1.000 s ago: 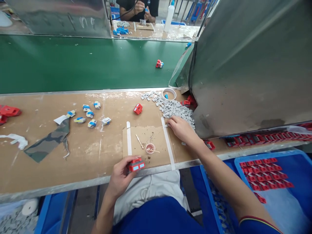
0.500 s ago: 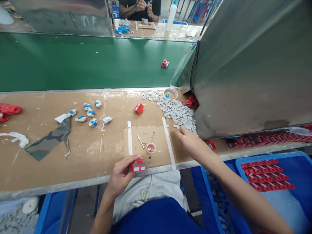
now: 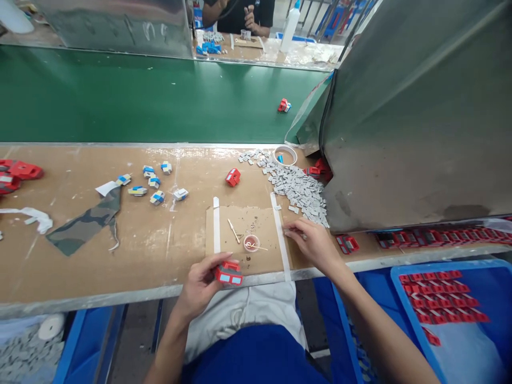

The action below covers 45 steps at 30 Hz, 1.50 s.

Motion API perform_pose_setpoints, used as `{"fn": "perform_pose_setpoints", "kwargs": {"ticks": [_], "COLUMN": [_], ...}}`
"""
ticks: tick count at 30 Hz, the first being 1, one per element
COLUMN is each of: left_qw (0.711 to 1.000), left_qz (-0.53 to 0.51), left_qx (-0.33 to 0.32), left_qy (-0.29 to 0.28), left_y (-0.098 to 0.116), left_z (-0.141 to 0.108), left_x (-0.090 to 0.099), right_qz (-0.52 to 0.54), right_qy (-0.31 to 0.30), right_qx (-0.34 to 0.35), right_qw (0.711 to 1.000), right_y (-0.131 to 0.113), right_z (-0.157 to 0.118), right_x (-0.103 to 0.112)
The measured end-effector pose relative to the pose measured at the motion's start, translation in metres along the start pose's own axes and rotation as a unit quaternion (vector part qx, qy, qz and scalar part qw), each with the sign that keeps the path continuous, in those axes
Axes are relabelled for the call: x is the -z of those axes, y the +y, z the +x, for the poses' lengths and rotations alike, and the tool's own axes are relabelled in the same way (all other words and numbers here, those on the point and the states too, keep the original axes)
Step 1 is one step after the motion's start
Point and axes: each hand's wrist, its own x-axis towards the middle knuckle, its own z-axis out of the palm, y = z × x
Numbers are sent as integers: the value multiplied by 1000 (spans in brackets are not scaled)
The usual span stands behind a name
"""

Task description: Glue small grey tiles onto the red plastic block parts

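Note:
My left hand [image 3: 202, 285] is closed around a red toy vehicle piece [image 3: 229, 273] with a grey band and two pale blue windows, held at the table's front edge. Thumb and fingers of my right hand [image 3: 314, 246] are pinched together just right of the taped cardboard sheet [image 3: 264, 261]; whatever lies between the fingertips is too small to make out. Beyond that hand spreads a pile of small flat grey pieces [image 3: 300, 186]. On the cardboard stand a small cup [image 3: 252, 244] of reddish-brown liquid with a thin stick in it, and a white stick [image 3: 233, 231].
Another red piece [image 3: 232, 177] and a tape roll [image 3: 285, 156] lie further back. Several white-blue pieces [image 3: 157, 197] and a camouflage cloth [image 3: 86, 226] are leftward. A metal panel [image 3: 400, 133] rises at right, above a blue tray [image 3: 496, 298]. A person [image 3: 260, 21] sits across the green belt [image 3: 160, 101].
My right hand has drawn back from the grey pile toward the cardboard, its fingers pinched. My left hand keeps the red toy vehicle piece in nearly the same spot. The view has shifted slightly.

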Motion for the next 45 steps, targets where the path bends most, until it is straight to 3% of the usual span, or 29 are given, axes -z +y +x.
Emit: {"fn": "perform_pose_setpoints", "kwargs": {"ticks": [2,5,7,10,13,19,30,37,40,45], "left_qw": [998,996,996,997,999,1000,998,993,988,973], "left_qz": [-52,-87,-90,-71,-40,-8,67,105,131,136], "left_qx": [28,34,24,10,2,-12,-19,-58,-83,-168], "left_qy": [-1,-11,-9,5,15,-1,-4,-3,-15,-74], "left_y": [1,2,1,0,-1,-2,-5,-4,-4,-3], "left_z": [0,0,1,0,-1,0,-2,-6,-6,2], "left_x": [-1,-2,-2,-1,0,0,1,-2,-2,3], "right_qz": [106,245,303,348,363,349,184,130,138,261], "right_qy": [5,-38,-62,-73,-85,-89,-87,-49,-56,-99], "right_qx": [21,37,19,-32,-58,-49,33,37,30,-15], "right_qw": [994,968,951,934,926,931,978,990,988,960], "right_y": [-24,-67,-89,-103,-104,-100,-106,-118,-117,-108], "right_z": [-13,-27,-30,-28,-23,-23,-27,-45,-49,-46], "right_x": [-1,-12,-24,-44,-55,-56,-52,-59,-60,-52]}}
